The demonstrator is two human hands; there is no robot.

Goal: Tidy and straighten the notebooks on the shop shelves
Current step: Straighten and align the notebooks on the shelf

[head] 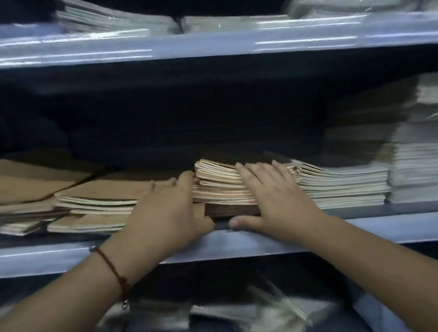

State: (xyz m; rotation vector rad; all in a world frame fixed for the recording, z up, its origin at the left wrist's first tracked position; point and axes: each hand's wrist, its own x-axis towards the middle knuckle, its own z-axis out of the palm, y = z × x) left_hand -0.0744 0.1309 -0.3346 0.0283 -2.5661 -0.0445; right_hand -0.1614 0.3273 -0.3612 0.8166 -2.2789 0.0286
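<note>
On the middle shelf (62,254) in front of you, brown-covered notebooks (97,199) lie in uneven piles at the left and pale stacks (345,184) sit at the right. Between them is the small stack of notebooks (219,184) you are handling. Your left hand (163,209) presses flat against its left side, while your right hand (272,195) lies on its front edge, fingers straight and spread, thumb on the shelf lip.

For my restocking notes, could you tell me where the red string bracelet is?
On the left wrist, lower left, below the middle shelf.
</note>
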